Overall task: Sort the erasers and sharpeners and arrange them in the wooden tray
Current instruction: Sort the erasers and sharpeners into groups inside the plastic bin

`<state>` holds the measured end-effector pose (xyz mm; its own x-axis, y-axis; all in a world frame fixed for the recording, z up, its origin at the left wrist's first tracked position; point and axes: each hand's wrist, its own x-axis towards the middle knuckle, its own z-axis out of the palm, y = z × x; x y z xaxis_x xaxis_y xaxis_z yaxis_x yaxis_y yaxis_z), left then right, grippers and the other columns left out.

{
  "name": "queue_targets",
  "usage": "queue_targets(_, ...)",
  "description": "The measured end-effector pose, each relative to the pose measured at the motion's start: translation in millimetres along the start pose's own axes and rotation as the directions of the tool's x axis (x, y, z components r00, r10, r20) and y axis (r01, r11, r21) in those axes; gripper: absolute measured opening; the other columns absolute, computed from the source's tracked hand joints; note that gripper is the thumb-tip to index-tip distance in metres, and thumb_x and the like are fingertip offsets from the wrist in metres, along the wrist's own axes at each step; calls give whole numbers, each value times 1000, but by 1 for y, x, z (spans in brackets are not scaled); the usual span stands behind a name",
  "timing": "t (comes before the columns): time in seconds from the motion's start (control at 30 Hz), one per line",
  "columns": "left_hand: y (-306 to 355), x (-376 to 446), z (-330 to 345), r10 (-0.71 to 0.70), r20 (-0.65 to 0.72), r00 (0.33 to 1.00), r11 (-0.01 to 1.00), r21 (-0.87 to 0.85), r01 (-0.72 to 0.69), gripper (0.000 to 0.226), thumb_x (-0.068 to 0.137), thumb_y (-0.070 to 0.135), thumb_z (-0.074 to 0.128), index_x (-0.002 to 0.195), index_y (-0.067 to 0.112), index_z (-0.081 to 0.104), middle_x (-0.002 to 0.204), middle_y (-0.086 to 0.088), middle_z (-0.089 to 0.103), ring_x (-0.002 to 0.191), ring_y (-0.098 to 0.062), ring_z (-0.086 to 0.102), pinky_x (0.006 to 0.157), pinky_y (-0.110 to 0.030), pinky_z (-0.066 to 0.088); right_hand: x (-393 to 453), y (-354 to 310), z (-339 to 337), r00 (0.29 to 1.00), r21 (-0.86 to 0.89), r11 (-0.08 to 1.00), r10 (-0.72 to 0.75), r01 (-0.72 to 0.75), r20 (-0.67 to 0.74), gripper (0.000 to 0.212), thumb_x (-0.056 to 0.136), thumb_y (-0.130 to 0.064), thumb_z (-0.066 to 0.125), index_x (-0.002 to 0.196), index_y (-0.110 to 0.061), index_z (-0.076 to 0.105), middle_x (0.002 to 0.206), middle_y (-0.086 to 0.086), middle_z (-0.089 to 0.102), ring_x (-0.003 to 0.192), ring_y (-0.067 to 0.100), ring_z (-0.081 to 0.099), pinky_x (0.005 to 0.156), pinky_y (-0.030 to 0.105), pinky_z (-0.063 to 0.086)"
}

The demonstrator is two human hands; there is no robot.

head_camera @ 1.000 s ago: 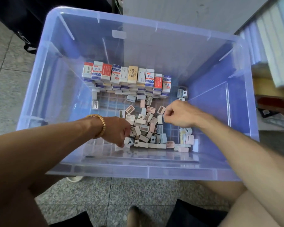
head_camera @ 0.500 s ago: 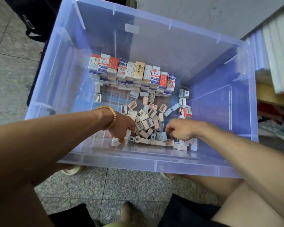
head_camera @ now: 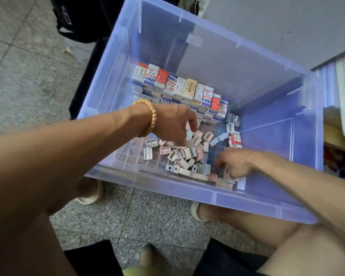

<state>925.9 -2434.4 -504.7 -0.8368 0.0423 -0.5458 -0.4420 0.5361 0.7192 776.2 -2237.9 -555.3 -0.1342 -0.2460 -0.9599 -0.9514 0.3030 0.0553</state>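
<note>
A clear plastic bin [head_camera: 267,198] on the tiled floor [head_camera: 28,76] holds a stacked row of wrapped erasers [head_camera: 179,88] along its far wall and a loose heap of pastel sharpeners [head_camera: 187,154] at the near side, with one stray eraser [head_camera: 236,138] right of the heap; no wooden tray is in view. The likely slip is a hand brushing the stacked row and toppling it back into the heap. The left hand [head_camera: 173,124], fingers loosely curled downward, touches the heap's top, while the right hand [head_camera: 235,162] is curled low at the heap's right edge, too blurred to tell whether it pinches a piece.
</note>
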Motion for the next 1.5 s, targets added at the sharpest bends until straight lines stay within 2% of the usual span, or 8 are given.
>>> queue_targets(0.5,7,-20,-6,44,-186,982,975,-206,-83,30,87,15,72,116,19,62,91,7,63,70,-4,59,51,-11,45,3,-10,-19,985,-294,956,57,-6,163,58,75,-47,78,130,-42,60,122,-7,65,110,22,61,91,35,56)
queue_targets(0.67,13,-22,-9,46,-169,984,947,-306,-97,31,87,12,71,117,15,62,103,-8,70,85,-27,70,74,-38,61,-5,-12,-17,977,-378,926,93,-13,193,62,83,-35,72,141,-40,51,129,-4,53,122,23,51,84,27,42)
queue_targets(0.77,12,-22,-10,45,-166,985,913,-394,-108,28,88,5,68,114,15,63,103,-10,71,90,-31,70,81,-47,59,-10,-8,-15,985,-300,954,68,-17,157,57,86,-31,71,140,-37,53,137,-5,55,127,23,50,87,26,40)
queue_targets(0.93,13,-20,-9,24,-144,989,828,-552,-100,33,89,-10,56,105,17,67,81,-4,59,69,-14,56,76,-34,56,-11,4,-10,998,135,991,-16,24,-54,28,79,-24,75,104,-30,61,102,-4,67,96,21,61,79,31,49)
queue_targets(1.17,15,-12,-6,-117,-121,986,792,-611,19,32,93,-9,43,98,12,66,100,-12,63,78,-20,58,73,-34,55,-31,5,-14,950,817,498,-54,292,-307,39,81,-4,80,112,-18,62,107,11,69,73,8,60,75,36,51)
queue_targets(1.27,14,-9,-3,-176,-90,980,845,-524,103,6,94,13,61,100,13,62,95,-6,63,77,-15,60,61,-25,55,-41,-3,-22,921,871,303,-83,386,-380,48,72,3,83,110,-14,59,107,11,72,85,16,64,86,41,52)
queue_targets(1.33,12,-5,5,-186,-33,982,884,-442,152,23,91,23,69,108,12,58,92,-5,61,76,-14,59,65,-27,56,-44,-7,-27,898,873,210,-129,440,-421,54,64,-1,88,108,-11,58,97,7,74,86,16,67,80,34,54)
queue_targets(1.5,11,-1,19,-157,47,986,883,-440,162,17,96,23,61,102,7,59,81,-3,62,61,-8,60,53,-20,51,-45,-19,-31,862,849,149,-124,507,-492,36,76,17,73,101,-5,59,81,5,70,76,16,68,69,27,60)
